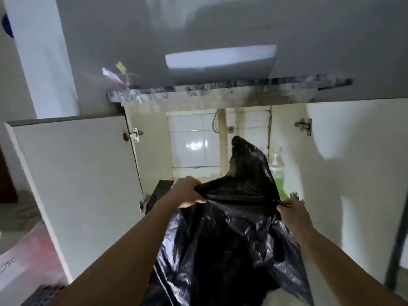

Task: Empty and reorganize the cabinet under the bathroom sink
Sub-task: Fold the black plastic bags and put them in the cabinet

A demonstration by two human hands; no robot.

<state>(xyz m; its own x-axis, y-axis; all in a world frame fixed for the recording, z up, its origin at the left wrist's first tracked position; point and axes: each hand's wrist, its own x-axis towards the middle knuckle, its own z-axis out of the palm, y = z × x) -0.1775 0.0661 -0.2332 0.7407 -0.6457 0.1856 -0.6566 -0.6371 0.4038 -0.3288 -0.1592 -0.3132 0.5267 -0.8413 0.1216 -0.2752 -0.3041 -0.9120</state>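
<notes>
A large black plastic bag [229, 239] hangs in front of the open cabinet [152, 151] under the white sink [220, 60]. My left hand [187, 192] grips the bag's rim on the left, and my right hand [291, 209] pinches the rim on the right. One flap of the bag sticks up between them. Behind the bag, inside the cabinet, stands a clear bottle with green liquid [277, 171]. A dark flat object [160, 191] lies on the cabinet floor at the left. A drain pipe [223, 140] runs down the tiled back wall.
The left cabinet door [72, 173] stands open toward me; the right door [353, 173] is open too. A marbled countertop [209, 91] carries a cup with toothbrushes [119, 76]. A red-and-white package [26, 257] lies on the floor at lower left.
</notes>
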